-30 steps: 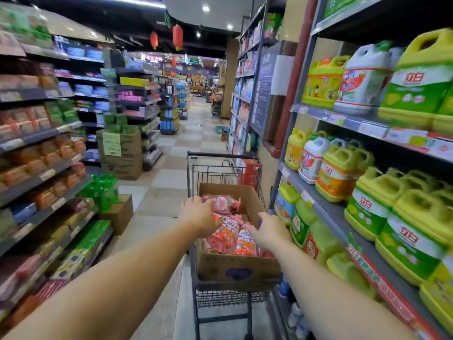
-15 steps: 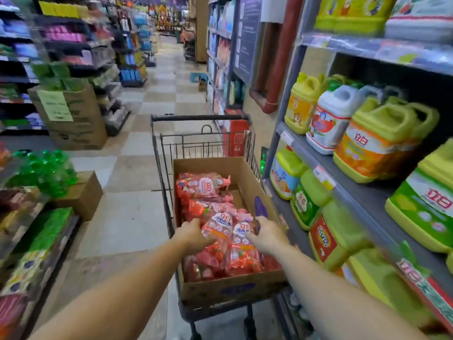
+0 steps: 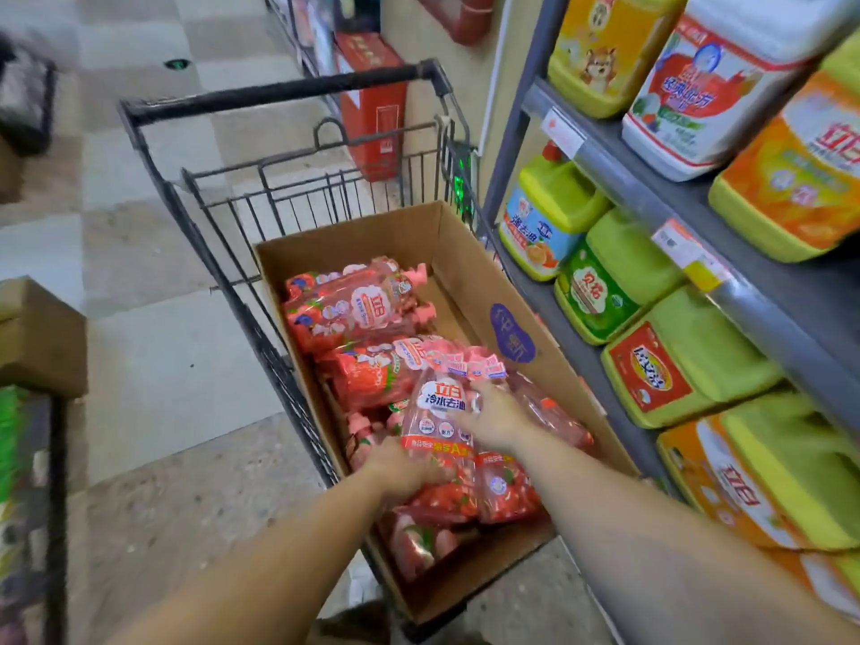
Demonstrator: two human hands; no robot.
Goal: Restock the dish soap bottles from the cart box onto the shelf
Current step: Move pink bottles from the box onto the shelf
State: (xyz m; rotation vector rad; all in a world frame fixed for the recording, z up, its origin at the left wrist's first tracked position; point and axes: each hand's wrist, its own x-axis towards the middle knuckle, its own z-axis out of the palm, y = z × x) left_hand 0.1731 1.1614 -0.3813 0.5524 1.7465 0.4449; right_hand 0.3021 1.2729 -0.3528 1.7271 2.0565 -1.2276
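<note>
1. While both arms reach into the box, the left hand (image 3: 404, 467) grips the lower end of a red dish soap pack (image 3: 440, 430), fingers curled round it.
2. Right hand (image 3: 494, 418) lies on the pack's right side, fingers spread; whether it grips, I cannot tell.
3. More red packs (image 3: 353, 309) lie in the cardboard box (image 3: 470, 267).
4. That box sits in the wire cart (image 3: 288, 197).
5. To the right, just beside the cart, the shelf (image 3: 619, 179) carries green and yellow jugs (image 3: 688, 360).
</note>
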